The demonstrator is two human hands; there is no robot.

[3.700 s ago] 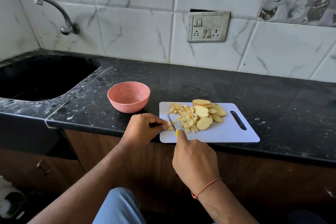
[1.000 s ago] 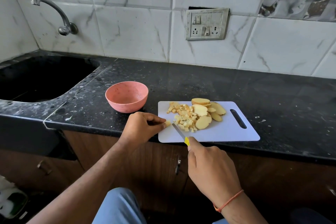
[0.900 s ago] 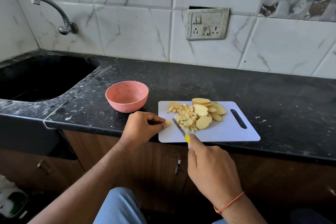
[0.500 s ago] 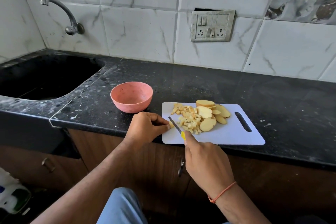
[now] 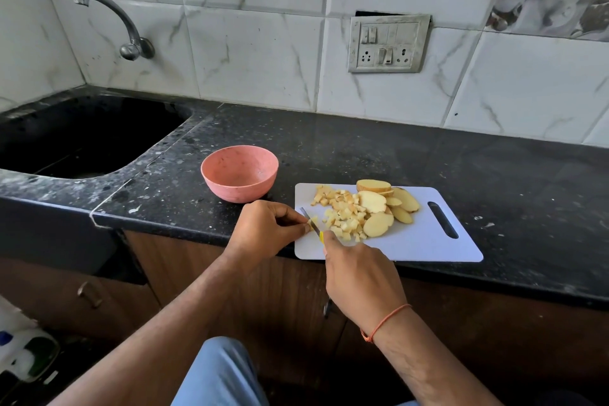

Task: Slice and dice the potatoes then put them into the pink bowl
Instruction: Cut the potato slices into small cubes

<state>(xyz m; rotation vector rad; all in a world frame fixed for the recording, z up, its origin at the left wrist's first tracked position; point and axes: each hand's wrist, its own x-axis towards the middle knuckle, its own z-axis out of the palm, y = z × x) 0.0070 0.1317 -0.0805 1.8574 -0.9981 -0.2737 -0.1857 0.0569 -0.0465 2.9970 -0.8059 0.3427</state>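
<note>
On the white cutting board (image 5: pixel 415 244) the left hand (image 5: pixel 267 231) pinches a small potato piece (image 5: pixel 312 220) at the board's near left corner, while the right hand (image 5: pixel 359 277) grips a knife (image 5: pixel 311 221) (yellow handle, mostly hidden), its blade apparently on that piece. Diced potato (image 5: pixel 342 214) and slices (image 5: pixel 385 204) lie mid-board. The pink bowl (image 5: pixel 240 173) stands on the black bench (image 5: pixel 362 148) just left of the board

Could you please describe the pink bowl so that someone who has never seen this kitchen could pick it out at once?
Start at the black speckled stone countertop to the right of the dark sink. A white plastic cutting board lies near its front edge, and the round pink plastic bowl stands just off the board's far left corner. It is the only pink, deep, empty vessel there.
</note>
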